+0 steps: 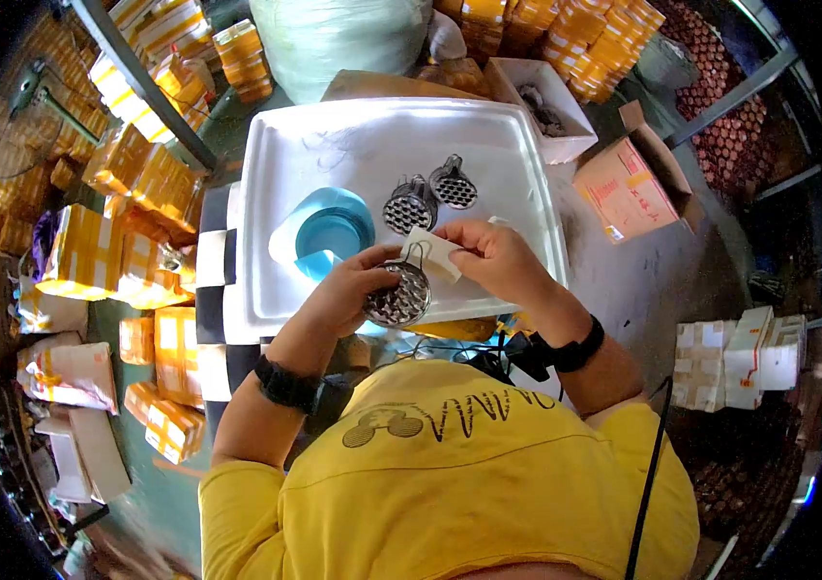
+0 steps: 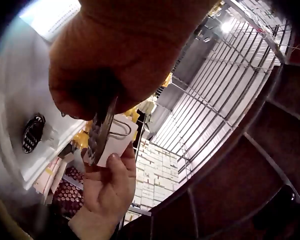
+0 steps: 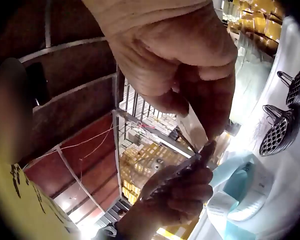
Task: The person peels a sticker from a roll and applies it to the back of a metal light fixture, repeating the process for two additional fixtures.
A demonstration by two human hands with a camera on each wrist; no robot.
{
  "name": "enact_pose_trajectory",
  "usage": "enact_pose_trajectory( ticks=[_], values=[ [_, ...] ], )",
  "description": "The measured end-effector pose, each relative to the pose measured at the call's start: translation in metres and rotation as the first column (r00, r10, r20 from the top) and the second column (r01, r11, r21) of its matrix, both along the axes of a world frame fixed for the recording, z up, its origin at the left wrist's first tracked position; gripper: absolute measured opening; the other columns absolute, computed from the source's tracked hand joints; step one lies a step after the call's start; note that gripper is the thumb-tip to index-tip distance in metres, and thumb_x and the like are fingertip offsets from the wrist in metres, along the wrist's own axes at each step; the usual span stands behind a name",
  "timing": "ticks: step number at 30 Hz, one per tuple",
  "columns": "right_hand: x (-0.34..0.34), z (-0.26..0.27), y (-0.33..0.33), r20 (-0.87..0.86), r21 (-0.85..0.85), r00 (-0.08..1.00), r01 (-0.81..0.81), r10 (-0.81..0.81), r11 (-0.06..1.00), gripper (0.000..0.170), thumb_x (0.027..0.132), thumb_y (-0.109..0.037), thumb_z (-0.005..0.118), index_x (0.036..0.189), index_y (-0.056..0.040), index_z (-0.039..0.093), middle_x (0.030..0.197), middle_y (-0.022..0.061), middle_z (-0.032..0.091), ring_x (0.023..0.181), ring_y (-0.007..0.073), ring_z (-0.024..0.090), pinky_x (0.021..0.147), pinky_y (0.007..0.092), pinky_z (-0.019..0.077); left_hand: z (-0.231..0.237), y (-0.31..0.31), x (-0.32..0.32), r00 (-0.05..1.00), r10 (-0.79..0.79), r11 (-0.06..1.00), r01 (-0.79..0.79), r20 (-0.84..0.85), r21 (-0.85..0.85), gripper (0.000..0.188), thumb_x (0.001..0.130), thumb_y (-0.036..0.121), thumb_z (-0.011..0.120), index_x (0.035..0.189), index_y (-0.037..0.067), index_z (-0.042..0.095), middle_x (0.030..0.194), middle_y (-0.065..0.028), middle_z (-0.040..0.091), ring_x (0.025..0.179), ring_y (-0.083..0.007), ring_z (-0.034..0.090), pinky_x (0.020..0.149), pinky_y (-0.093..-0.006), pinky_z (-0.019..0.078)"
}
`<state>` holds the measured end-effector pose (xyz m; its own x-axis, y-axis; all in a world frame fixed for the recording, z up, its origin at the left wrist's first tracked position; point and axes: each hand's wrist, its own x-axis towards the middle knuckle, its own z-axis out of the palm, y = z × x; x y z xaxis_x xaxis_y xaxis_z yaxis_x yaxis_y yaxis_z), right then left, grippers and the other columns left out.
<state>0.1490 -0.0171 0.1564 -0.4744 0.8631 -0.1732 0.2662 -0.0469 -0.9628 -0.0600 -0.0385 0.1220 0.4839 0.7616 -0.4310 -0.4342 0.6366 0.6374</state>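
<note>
My left hand (image 1: pixel 341 292) grips a round, studded metal disc (image 1: pixel 399 300) by its edge, its wire loop pointing away from me. Between the thumb and fingers of my right hand (image 1: pixel 506 259) is a small white label (image 1: pixel 442 259). The label overlaps the wire loop (image 2: pixel 121 128) in the left wrist view, where the disc shows nearly edge-on. Just beyond my hands, several like metal discs (image 1: pixel 409 207) lie stacked, with more discs (image 1: pixel 454 186) beside them. A roll of labels (image 1: pixel 336 232) with light blue backing rests to the left, one strip loose.
Everything lies on a white foam lid (image 1: pixel 271 290) with a raised rim. Taped cartons (image 1: pixel 155 184) are piled on the left. An open cardboard box (image 1: pixel 629 193) and a white foam box (image 1: pixel 566 145) stand at the right, and a big wrapped bundle (image 1: pixel 338 48) is behind.
</note>
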Motion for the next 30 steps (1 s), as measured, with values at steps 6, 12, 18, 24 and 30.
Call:
enact_pose_trajectory(
  ticks=[6,12,18,24,30],
  values=[
    [-0.006,0.011,-0.002,0.037,-0.005,0.997,-0.061,0.061,0.998,0.028,0.081,0.000,0.047,0.108,0.0032,0.052,0.093,0.0037,0.059,0.083,0.0070,0.054,0.072,0.0202,0.0434,0.000,0.000,-0.003,1.000,-0.026,0.998,0.026,0.010,0.049,0.031,0.078,-0.004,0.046,0.109,-0.004,0.048,0.095,-0.0139,0.057,0.080,-0.0189,0.059,0.072,-0.0284,0.0511],
    [-0.003,0.002,-0.001,0.059,0.032,0.997,-0.053,0.051,0.998,0.027,0.081,0.001,0.046,0.107,0.0028,0.052,0.092,0.0028,0.059,0.081,0.0056,0.054,0.071,0.0191,0.0428,0.002,0.002,-0.002,0.997,-0.067,0.995,0.070,-0.045,0.073,0.031,0.078,-0.004,0.046,0.109,-0.004,0.048,0.096,-0.0137,0.057,0.081,-0.0192,0.059,0.073,-0.0282,0.0505],
    [-0.005,0.008,-0.005,0.055,0.053,0.998,-0.035,0.033,0.998,0.027,0.081,0.001,0.046,0.107,0.0025,0.053,0.092,0.0017,0.059,0.081,0.0047,0.053,0.070,0.0186,0.0422,0.005,0.001,-0.001,0.997,-0.063,0.996,0.066,-0.051,0.061,0.031,0.078,-0.004,0.047,0.109,-0.004,0.048,0.096,-0.0138,0.057,0.082,-0.0193,0.059,0.073,-0.0276,0.0506],
    [-0.005,0.004,-0.006,0.033,0.081,0.999,-0.030,0.028,0.996,0.027,0.081,0.001,0.045,0.107,0.0023,0.053,0.090,0.0006,0.058,0.079,0.0039,0.052,0.070,0.0177,0.0419,-0.003,0.002,-0.001,0.997,-0.058,0.992,0.063,-0.052,0.107,0.031,0.075,0.000,0.050,0.106,-0.001,0.050,0.090,-0.0116,0.060,0.077,-0.0206,0.061,0.070,-0.0312,0.0508],
    [-0.007,0.013,-0.011,-0.168,-0.015,0.982,-0.085,0.081,0.996,0.031,0.083,-0.002,0.049,0.114,0.0018,0.047,0.103,0.0066,0.055,0.093,0.0094,0.053,0.080,0.0226,0.0424,0.001,0.000,-0.001,0.999,-0.009,0.994,0.014,-0.048,0.110,0.029,0.075,0.001,0.050,0.103,-0.001,0.052,0.091,-0.0118,0.061,0.077,-0.0213,0.061,0.071,-0.0306,0.0501]
  ],
)
